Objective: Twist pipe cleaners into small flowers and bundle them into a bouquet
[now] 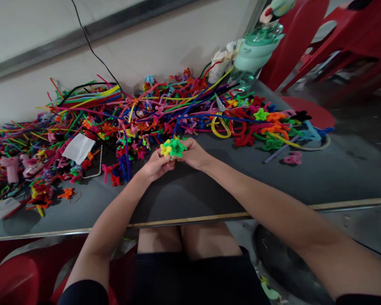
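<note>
Between my two hands, over the front part of the dark table [190,199], are pipe-cleaner flowers: a green one [177,148] and a yellow one [165,148] side by side. My left hand [158,165] pinches them from the left and below, next to the yellow flower. From the right, my right hand [193,153] grips the green flower's side with its fingers closed. The stems or undersides are hidden by my fingers. Just behind the hands lies the edge of a heap of coloured pipe cleaners [158,114].
Scissors [221,126] with yellow and red handles rest on the heap. A mint-green bottle [251,53] stands at the back right beside a white cup [218,67]. A phone [93,163] and white paper [78,148] lie left. Red chairs [343,46] stand beyond the table.
</note>
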Demonstrator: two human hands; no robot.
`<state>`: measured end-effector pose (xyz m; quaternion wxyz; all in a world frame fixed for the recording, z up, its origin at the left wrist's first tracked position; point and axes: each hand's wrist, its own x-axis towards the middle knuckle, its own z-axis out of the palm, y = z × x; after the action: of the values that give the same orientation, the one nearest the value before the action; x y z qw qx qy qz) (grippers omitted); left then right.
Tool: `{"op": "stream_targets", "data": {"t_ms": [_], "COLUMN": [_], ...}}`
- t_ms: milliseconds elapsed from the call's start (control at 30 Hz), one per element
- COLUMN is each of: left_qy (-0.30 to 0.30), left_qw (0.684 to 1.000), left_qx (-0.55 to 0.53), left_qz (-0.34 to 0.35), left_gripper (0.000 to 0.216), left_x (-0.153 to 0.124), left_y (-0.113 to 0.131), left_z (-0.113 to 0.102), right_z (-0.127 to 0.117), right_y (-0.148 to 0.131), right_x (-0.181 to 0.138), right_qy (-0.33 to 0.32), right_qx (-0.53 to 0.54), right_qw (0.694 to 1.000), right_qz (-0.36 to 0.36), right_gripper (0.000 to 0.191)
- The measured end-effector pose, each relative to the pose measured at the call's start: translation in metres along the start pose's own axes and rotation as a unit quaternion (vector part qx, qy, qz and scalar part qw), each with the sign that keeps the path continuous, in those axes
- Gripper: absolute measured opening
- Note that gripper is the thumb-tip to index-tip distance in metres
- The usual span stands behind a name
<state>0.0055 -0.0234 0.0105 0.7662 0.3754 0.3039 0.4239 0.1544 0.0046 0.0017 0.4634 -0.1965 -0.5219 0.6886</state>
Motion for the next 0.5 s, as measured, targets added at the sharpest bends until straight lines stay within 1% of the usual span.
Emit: {"op": "stream_targets", "data": {"t_ms": [67,133,233,333,400,500], "left_qy": [-0.025,-0.018,0.048,0.110,0.122,0.112], "left_qw": [0.999,0.999,0.998,0.982,0.968,0.935], "left_qx": [-0.014,-0.010,0.013,0.062,0.122,0.251], "left_qz": [-0.032,-0.025,0.049,0.139,0.182,0.223], "left_gripper": [0.054,0.054,0.052,0.046,0.041,0.035], "left_x": [-0.004,-0.005,0.000,0.008,0.010,0.009], "left_y": [0.001,0.000,-0.003,-0.006,-0.006,-0.004], "left_z": [0.007,0.011,0.010,0.003,-0.002,-0.008], "right_z": [0.002,0.003,0.003,0.001,0.001,0.001], "right_y": [-0.001,-0.002,-0.004,-0.004,-0.002,0.000], "right_x": [-0.002,-0.002,0.000,0.003,0.005,0.006], "right_qy": [0.004,0.008,0.047,0.084,0.106,0.143], "right_qx": [-0.013,-0.023,-0.030,-0.028,-0.021,-0.019], "right_qw": [1.000,0.999,0.997,0.995,0.994,0.989], "right_qz": [-0.021,-0.037,-0.054,-0.046,-0.023,0.011], "right_gripper": [0.022,0.027,0.032,0.031,0.031,0.033]}}
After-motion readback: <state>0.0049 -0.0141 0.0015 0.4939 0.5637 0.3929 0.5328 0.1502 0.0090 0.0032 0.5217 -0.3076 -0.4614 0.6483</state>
